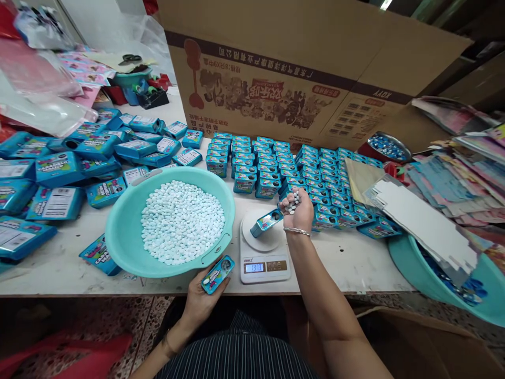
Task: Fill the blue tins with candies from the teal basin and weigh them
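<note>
My left hand (200, 299) grips a small blue candy tin (218, 274) at the table's front edge, its round opening toward the top. My right hand (303, 213) is turned palm up with curled fingers, cupping several white candies (292, 203) beside the scale. Another blue candy tin (266, 223) lies tilted on the round pan of the white digital scale (265, 269), close to my right fingers. The scale's display seems to read 137.3. Left of the scale stands a turquoise basin (122, 221) with many small white candies (183, 223) in it.
Rows of upright blue tins (268, 181) stand behind the scale. Loose blue tins (59, 168) are piled at the left. A large cardboard box (284, 63) forms the back. At the right are a second turquoise basin (491, 284), white card sheets (426, 221) and stacked printed packaging (453, 179).
</note>
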`<state>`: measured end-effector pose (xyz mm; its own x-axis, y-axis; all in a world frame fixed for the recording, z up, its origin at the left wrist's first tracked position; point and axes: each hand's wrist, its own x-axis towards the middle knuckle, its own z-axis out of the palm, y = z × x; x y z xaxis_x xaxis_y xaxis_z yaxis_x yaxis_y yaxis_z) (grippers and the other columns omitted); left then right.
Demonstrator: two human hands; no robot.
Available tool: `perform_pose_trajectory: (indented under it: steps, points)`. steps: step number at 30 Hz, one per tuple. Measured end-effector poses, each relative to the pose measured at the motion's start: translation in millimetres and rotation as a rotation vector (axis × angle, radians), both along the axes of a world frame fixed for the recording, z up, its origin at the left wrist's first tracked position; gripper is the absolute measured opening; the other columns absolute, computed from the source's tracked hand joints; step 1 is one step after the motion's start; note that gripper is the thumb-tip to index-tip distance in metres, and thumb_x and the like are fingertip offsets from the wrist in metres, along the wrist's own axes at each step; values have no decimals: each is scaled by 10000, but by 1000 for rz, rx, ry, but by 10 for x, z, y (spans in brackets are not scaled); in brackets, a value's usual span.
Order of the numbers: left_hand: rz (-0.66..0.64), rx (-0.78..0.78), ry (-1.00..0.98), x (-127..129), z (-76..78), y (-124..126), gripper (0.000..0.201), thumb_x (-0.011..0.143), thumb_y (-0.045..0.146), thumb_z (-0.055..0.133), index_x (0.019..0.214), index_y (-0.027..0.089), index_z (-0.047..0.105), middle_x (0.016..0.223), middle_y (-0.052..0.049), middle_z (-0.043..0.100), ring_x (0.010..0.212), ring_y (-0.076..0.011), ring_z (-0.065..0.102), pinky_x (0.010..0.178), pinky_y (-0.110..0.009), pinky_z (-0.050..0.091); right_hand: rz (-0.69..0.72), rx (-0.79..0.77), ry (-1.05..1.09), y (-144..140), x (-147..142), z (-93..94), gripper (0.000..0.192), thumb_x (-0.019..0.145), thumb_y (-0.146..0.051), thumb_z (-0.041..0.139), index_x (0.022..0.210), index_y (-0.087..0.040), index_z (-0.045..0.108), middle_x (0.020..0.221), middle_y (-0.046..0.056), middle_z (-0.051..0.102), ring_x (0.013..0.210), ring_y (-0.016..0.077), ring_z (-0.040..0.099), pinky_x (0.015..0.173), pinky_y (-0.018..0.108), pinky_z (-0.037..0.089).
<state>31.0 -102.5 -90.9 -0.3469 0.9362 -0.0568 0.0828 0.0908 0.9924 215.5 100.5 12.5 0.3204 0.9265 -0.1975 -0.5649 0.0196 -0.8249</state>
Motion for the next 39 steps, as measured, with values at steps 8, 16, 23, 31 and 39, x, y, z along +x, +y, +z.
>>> perform_pose_trajectory:
  steps: [8,16,23,31,39]
  points:
    - [20,-33,109,-34,60,-19,410,619,397,811,941,156,734,863,-73,791,757,-255,755,741,-371,639,0,24,51,-3,-4,6,223,766,-315,611,664,-220,438,547,-68,473,456,81,469,455,203,432]
    - [-4,-17,137,-57,89,-50,379,674,444,767,927,168,712,841,-52,773,740,-223,729,710,-335,619,-17,40,16,-24,-24,-5,207,771,-286,579,639,-223,433,525,-69,438,441,77,430,463,203,438]
    - [56,-22,55,-154,-43,-153,506,740,568,673,1052,173,726,1078,-99,760,1050,-295,695,960,-406,550,5,66,-29,-37,-41,-18,235,785,-295,590,642,-228,416,536,-72,416,442,72,395,448,188,412]
    - [69,-89,-113,-107,163,-52,455,812,583,596,896,161,745,926,-74,763,965,-265,688,924,-366,547,31,-15,145,-14,29,93,172,795,-236,500,664,-224,389,504,-98,338,354,48,250,332,169,225]
    - [5,-115,-136,-76,312,75,459,711,508,741,1008,158,751,1046,-97,777,1068,-300,695,1016,-452,521,8,-4,173,-39,145,130,179,801,-242,494,663,-221,381,502,-99,335,354,47,265,339,170,236]
